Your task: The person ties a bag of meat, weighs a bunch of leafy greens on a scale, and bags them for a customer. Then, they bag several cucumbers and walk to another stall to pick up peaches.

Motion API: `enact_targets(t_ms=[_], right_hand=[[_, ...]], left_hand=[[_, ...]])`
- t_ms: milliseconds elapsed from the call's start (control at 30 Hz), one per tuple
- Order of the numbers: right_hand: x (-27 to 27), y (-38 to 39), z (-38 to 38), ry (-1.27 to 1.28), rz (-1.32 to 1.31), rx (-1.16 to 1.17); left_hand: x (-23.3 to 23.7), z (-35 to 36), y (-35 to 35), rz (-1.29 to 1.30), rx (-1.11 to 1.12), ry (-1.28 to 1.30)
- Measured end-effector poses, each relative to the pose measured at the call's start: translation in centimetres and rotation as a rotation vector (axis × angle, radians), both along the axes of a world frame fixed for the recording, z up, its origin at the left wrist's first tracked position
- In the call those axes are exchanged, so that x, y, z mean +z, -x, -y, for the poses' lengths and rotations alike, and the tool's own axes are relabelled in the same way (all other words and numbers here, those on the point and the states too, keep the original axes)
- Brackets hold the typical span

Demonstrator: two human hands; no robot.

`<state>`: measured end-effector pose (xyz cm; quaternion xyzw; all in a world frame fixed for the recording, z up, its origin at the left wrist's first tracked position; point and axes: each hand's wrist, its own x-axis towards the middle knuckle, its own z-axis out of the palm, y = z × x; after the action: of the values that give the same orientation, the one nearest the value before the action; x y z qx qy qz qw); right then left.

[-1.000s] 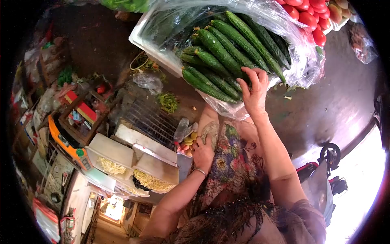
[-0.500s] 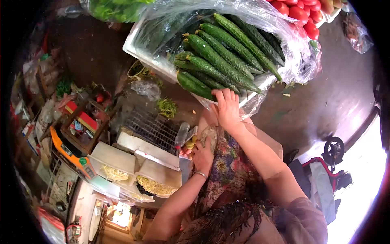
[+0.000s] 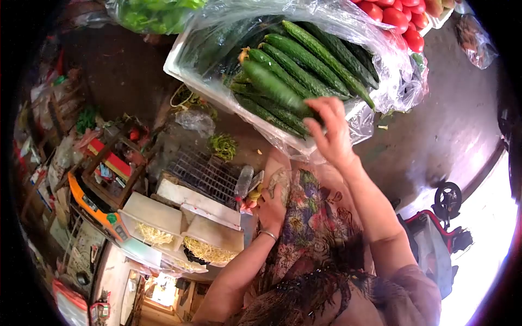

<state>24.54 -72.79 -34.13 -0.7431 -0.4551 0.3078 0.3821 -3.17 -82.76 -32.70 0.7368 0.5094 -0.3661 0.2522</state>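
Note:
My right hand (image 3: 333, 130) grips the near end of a blurred cucumber (image 3: 277, 88), its far end tilted up over the pile. Other long, bumpy green cucumbers (image 3: 321, 57) lie side by side in a white foam box (image 3: 205, 93) lined with clear plastic film (image 3: 399, 70). Low on the left, my left hand (image 3: 272, 209) lies against my leg by the hem of a floral dress (image 3: 304, 217). Its fingers are stretched out and hold nothing that I can see. A bracelet circles that wrist.
Red tomatoes (image 3: 394, 19) stand beyond the box at right, bagged leafy greens (image 3: 157, 13) at left. Left of my legs are a plastic bottle (image 3: 244, 182), a black crate (image 3: 201, 168), bins of bean sprouts (image 3: 209, 247) and an orange scale (image 3: 95, 209). A wheeled vehicle (image 3: 447, 201) is at right.
My right hand has moved right and closed on a cucumber, which has shifted and tilted above the others. The left hand stays in place.

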Motion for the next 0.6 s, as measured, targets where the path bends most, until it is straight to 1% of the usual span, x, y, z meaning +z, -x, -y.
enact_targets(t_ms=[67, 167, 200, 267, 367, 433, 467, 533, 600], right_hand=[[-0.9, -1.8, -1.3, -0.061, 0.095, -0.045], [-2.9, -3.6, -2.0, 0.037, 0.227, -0.061], [-3.6, -3.8, -1.9, 0.038, 0.227, -0.063], [-4.5, -4.1, -1.8, 0.039, 0.311, -0.086], [-4.8, -3.8, -1.6, 0.065, 0.294, -0.127], [-4.6, -3.6, -1.9, 0.080, 0.295, -0.156], [-4.7, -3.5, -1.9, 0.074, 0.309, -0.160], [-4.8, -3.8, -1.6, 0.092, 0.289, -0.141], [-3.6, -4.5, -2.0, 0.066, 0.308, -0.130]], left_hand=[[0.1, 0.1, 0.2, 0.000, 0.004, 0.013], [-0.3, 0.2, 0.4, -0.005, -0.003, 0.010], [-0.3, 0.1, 0.3, -0.032, -0.016, 0.031], [-0.3, -0.3, 0.1, -0.055, -0.034, 0.047], [0.2, -0.5, -0.4, -0.059, 0.001, 0.077], [0.5, -0.9, -0.8, -0.132, -0.071, 0.112], [0.4, -0.8, -0.7, -0.125, -0.077, 0.110], [0.0, -0.6, -0.4, -0.086, -0.039, 0.077], [0.3, -1.1, -1.0, -0.098, -0.017, 0.099]])
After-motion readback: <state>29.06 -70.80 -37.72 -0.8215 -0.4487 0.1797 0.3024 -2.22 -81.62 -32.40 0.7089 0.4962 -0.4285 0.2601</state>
